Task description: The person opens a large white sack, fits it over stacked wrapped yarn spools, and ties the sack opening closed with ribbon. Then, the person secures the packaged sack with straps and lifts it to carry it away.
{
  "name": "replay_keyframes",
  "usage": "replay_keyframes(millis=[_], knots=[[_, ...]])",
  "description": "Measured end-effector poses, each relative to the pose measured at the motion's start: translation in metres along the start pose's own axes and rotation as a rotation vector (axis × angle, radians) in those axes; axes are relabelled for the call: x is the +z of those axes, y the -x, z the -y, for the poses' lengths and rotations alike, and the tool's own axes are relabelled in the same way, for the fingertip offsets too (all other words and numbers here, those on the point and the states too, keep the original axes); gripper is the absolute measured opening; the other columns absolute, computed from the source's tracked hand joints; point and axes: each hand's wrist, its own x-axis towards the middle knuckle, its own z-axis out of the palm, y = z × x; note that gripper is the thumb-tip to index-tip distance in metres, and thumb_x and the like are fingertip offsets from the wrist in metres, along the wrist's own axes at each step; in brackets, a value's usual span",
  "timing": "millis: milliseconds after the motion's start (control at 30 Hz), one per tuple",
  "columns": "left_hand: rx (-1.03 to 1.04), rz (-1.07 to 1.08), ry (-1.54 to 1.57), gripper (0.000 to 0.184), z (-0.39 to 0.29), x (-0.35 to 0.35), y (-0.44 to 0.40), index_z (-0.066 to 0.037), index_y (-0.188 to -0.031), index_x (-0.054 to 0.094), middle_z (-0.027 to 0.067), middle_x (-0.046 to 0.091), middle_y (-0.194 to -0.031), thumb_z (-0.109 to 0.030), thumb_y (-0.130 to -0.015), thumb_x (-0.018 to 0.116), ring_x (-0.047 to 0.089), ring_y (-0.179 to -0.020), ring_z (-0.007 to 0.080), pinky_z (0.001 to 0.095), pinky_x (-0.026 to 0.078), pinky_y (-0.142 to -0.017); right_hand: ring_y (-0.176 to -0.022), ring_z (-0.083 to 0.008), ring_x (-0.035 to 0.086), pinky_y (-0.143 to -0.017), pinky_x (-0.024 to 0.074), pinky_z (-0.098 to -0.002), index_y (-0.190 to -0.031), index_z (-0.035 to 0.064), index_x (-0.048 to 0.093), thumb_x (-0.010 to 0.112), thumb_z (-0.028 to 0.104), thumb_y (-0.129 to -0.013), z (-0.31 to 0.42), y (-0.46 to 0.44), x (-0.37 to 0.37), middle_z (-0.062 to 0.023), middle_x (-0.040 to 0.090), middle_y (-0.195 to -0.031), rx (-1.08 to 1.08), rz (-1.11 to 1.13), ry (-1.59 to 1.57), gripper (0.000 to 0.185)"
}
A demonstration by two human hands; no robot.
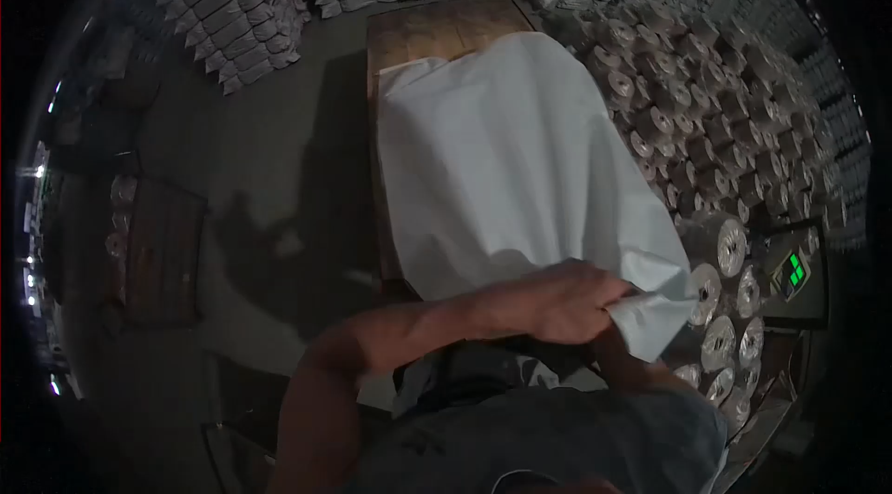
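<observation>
A large white sack or sheet of smooth fabric [502,159] lies spread over a wooden table [446,25], with folds running toward me. My left arm reaches across my body, and my left hand [576,301] is closed on the bunched near right corner of the white fabric. Just below it, my right hand [610,345] is close to the same corner, mostly covered by the left hand and wrist. Its fingers are hidden, so I cannot see how it grips. The corner of fabric hangs to the right of both hands.
Many plastic-wrapped rolls [715,294] are piled along the table's right side. A device with a green lit display [793,276] stands at the right. Tall stacks of white bundles [228,11] line the back. A low cart or pallet [163,252] is on the floor at left.
</observation>
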Motion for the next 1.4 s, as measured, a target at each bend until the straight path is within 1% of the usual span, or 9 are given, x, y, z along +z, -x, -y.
replay_keyframes(millis=[200, 300, 467, 533, 633, 733, 900, 1300, 1400], knots=[[0.182, 0.067, 0.642, 0.038, -0.021, -0.025, 0.001, -0.002, -0.134, 0.065, 0.019, 0.073, -0.119, -0.003, -0.097, 0.056, 0.068, -0.111, 0.0341, 0.0408, 0.048, -0.105, -0.114, -0.028, 0.063, -0.102, 0.0481, -0.0426, -0.131, 0.0005, 0.061, 0.074, 0.037, -0.085, 0.017, -0.055, 0.039, -0.0159, 0.066, -0.124, -0.025, 0.042, 0.143, 0.06], [0.355, -0.405, 0.397, 0.037, 0.066, -0.03, -0.008, 0.005, -0.13, 0.062, 0.0217, 0.069, -0.121, -0.015, -0.099, 0.059, 0.065, -0.117, 0.0309, 0.0382, 0.048, -0.106, -0.109, -0.0281, 0.065, -0.098, 0.0495, -0.0425, -0.126, 0.0004, 0.063, 0.07, 0.033, -0.089, 0.012, -0.015, 0.025, -0.0166, 0.068, -0.118, -0.049, 0.106, 0.239, 0.05], [-0.638, -0.481, 0.306, 0.034, 0.247, -0.005, 0.0, -0.001, -0.128, 0.064, 0.0218, 0.072, -0.121, -0.02, -0.102, 0.052, 0.069, -0.113, 0.0355, 0.0453, 0.054, -0.099, -0.101, -0.0283, 0.068, -0.092, 0.052, -0.0422, -0.118, 0.0003, 0.068, 0.064, 0.026, -0.094, -0.027, 0.149, -0.013, -0.0178, 0.071, -0.108, 0.016, 0.477, 0.258, 0.035], [-0.508, -0.262, -0.273, 0.033, 0.445, 0.055, 0.053, -0.006, -0.126, 0.067, 0.0214, 0.074, -0.112, -0.016, -0.095, 0.06, 0.069, -0.109, 0.0414, 0.0477, 0.054, -0.095, -0.098, -0.0284, 0.069, -0.09, 0.053, -0.0421, -0.115, 0.0003, 0.069, 0.062, 0.023, -0.096, -0.048, 0.209, -0.049, -0.0183, 0.072, -0.104, -0.004, 0.695, 0.136, 0.03], [-0.645, -0.063, -0.417, 0.038, 0.275, 0.022, 0.052, -0.001, -0.123, 0.068, 0.0228, 0.074, -0.112, -0.016, -0.088, 0.068, 0.07, -0.109, 0.0422, 0.0457, 0.054, -0.093, -0.09, -0.0299, 0.07, -0.084, 0.0544, -0.0427, -0.109, -0.0005, 0.071, 0.06, 0.02, -0.098, -0.047, 0.208, -0.199, -0.0195, 0.074, -0.096, 0.297, 0.952, -0.078, 0.026], [-0.71, -0.199, -0.463, 0.042, 0.272, 0.003, 0.049, -0.002, -0.127, 0.068, 0.0248, 0.073, -0.116, -0.007, -0.086, 0.062, 0.07, -0.111, 0.0417, 0.0449, 0.054, -0.095, -0.118, -0.0403, 0.062, -0.097, 0.0531, -0.0474, -0.132, -0.0021, 0.058, 0.082, 0.034, -0.081, -0.132, 0.187, -0.282, -0.0246, 0.06, -0.135, 0.2, -0.621, 0.631, 0.066], [-0.569, -0.632, -0.158, 0.028, 0.224, -0.033, 0.005, 0.001, -0.119, 0.067, 0.0188, 0.076, -0.107, -0.005, -0.092, 0.061, 0.073, -0.104, 0.03, 0.0397, 0.055, -0.092, -0.156, -0.0469, 0.018, -0.126, 0.0186, -0.0593, -0.137, -0.005, 0.053, 0.09, 0.043, -0.069, -0.173, 0.172, -0.32, -0.0247, 0.027, -0.166, 0.269, -0.482, 0.896, 0.091], [-0.685, -0.322, -0.632, 0.039, 0.133, -0.058, -0.127, -0.008, -0.112, 0.073, 0.0281, 0.072, -0.101, -0.039, -0.09, 0.067, 0.069, -0.1, 0.0437, 0.048, 0.056, -0.083, -0.14, -0.0369, 0.05, -0.115, 0.0427, -0.0432, -0.144, -0.0096, 0.051, 0.082, 0.039, -0.075, -0.216, 0.186, -0.363, -0.023, 0.046, -0.155, 0.225, -0.572, 0.495, 0.09], [-0.362, -0.776, -0.194, 0.052, 0.153, -0.049, -0.131, 0.0, -0.104, 0.073, 0.0268, 0.074, -0.095, -0.049, -0.099, 0.058, 0.072, -0.093, 0.0437, 0.0487, 0.056, -0.083, -0.141, -0.0345, 0.048, -0.119, 0.0402, -0.0462, -0.154, -0.0018, 0.043, 0.076, 0.052, -0.083, -0.173, 0.26, -0.349, -0.0168, 0.043, -0.159, 0.289, -0.507, -0.464, 0.096]])
